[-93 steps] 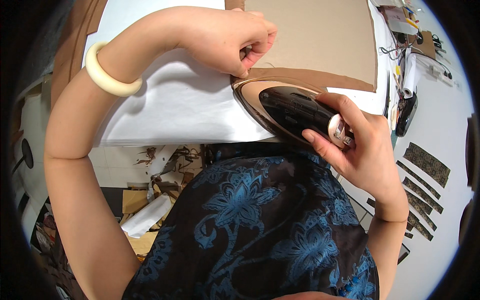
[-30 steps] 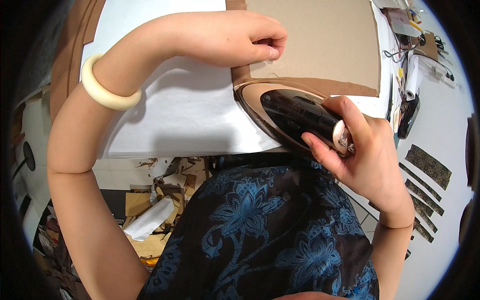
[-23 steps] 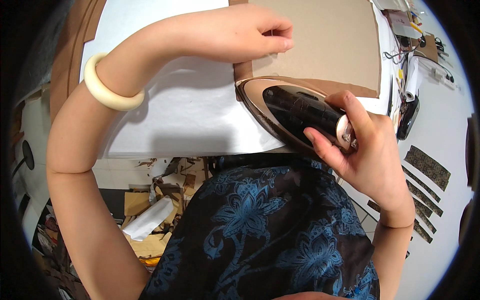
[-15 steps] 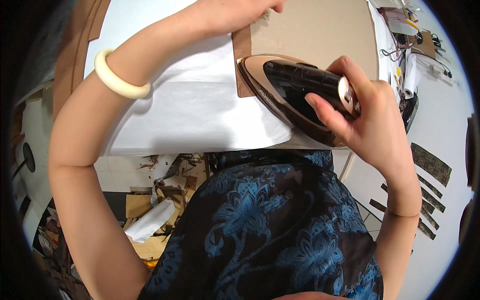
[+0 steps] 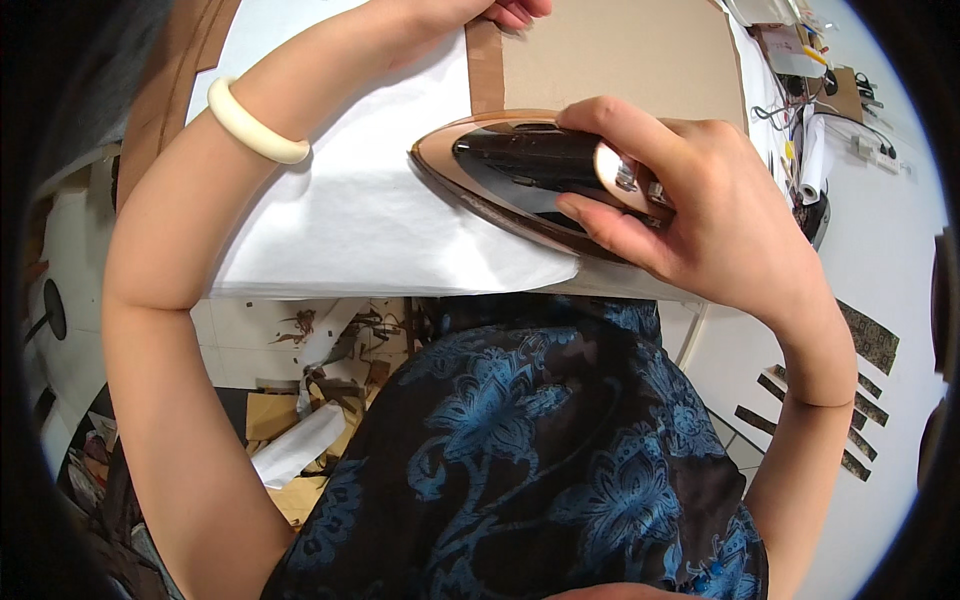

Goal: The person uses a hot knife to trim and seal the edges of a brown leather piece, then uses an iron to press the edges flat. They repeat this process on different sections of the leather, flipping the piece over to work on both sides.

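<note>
In the head view we see the right hand [image 5: 690, 190], its grip closed around the iron [image 5: 520, 150] from the rear, presumably so the skin is clear of a hot base. The iron lies over the white sheet [image 5: 330, 220], just below the tan panel [image 5: 620, 60], probably for pressing. The left hand [image 5: 455, 14] is cut off by the upper border; we cannot tell its grip. We count one iron and one bangle [image 5: 250, 125]; the patterned pieces [image 5: 868, 340] are partly hidden, their number uncertain.

I see the right hand [image 5: 705, 205] gripping an iron [image 5: 520, 165] over the white sheet [image 5: 350, 225], the left hand [image 5: 458, 12] near a brown strip [image 5: 487, 75].
</note>
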A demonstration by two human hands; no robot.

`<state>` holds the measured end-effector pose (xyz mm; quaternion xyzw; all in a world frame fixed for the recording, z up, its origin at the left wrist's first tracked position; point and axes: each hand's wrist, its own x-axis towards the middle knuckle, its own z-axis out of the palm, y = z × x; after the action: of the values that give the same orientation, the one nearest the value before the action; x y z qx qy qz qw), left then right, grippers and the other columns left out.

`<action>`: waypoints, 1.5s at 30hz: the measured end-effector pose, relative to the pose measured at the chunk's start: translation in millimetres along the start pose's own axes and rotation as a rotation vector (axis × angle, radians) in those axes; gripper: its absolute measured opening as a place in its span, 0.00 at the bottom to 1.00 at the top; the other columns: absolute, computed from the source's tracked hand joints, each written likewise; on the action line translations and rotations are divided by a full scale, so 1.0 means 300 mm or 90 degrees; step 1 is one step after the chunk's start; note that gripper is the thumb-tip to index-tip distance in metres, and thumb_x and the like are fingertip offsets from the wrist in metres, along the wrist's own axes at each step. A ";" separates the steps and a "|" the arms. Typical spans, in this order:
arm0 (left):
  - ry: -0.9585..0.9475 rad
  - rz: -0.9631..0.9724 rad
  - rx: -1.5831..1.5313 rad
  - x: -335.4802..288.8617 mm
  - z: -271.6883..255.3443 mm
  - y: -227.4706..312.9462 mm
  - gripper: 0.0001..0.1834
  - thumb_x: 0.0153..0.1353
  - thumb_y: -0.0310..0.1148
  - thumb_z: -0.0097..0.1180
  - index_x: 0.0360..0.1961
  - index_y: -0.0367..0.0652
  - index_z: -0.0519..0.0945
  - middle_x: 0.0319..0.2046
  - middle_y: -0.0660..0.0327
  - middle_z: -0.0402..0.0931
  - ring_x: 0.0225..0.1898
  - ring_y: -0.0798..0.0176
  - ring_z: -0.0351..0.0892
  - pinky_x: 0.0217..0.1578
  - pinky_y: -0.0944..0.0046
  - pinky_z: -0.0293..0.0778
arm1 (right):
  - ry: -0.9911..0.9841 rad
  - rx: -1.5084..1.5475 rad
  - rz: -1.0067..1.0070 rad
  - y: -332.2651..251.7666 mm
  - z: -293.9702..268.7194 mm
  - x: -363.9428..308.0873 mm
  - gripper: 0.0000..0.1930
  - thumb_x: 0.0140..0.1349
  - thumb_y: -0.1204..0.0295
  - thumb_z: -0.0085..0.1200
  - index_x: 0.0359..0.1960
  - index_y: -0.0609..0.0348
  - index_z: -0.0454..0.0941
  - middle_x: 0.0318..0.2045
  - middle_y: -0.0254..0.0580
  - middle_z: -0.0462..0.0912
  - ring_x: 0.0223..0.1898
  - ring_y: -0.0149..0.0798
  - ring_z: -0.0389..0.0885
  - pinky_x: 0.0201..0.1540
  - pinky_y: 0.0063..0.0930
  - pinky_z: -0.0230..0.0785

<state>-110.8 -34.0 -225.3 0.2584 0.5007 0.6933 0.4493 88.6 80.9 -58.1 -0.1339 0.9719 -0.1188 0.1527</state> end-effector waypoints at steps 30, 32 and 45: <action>-0.048 -0.040 0.014 -0.025 -0.018 0.028 0.25 0.85 0.47 0.42 0.39 0.39 0.82 0.37 0.61 0.79 0.40 0.66 0.75 0.48 0.65 0.74 | 0.073 0.051 -0.042 -0.053 0.037 0.071 0.19 0.62 0.73 0.69 0.55 0.56 0.82 0.22 0.44 0.78 0.19 0.44 0.75 0.26 0.34 0.67; -0.059 -0.033 0.001 -0.015 -0.026 0.015 0.25 0.85 0.48 0.42 0.39 0.39 0.82 0.37 0.61 0.79 0.40 0.66 0.75 0.48 0.65 0.74 | 0.063 0.048 -0.033 -0.058 0.035 0.072 0.18 0.62 0.73 0.69 0.54 0.56 0.82 0.19 0.42 0.75 0.18 0.43 0.73 0.25 0.34 0.65; -0.058 -0.037 0.035 -0.015 -0.013 0.028 0.24 0.84 0.48 0.42 0.39 0.41 0.82 0.37 0.63 0.78 0.40 0.68 0.74 0.47 0.66 0.72 | 0.061 0.082 -0.029 -0.047 0.031 0.072 0.18 0.63 0.72 0.68 0.54 0.57 0.81 0.22 0.45 0.80 0.20 0.45 0.78 0.27 0.33 0.70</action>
<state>-114.9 -40.7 -218.6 0.2873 0.5061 0.6533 0.4842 74.9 59.6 -68.5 -0.1401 0.9652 -0.1909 0.1114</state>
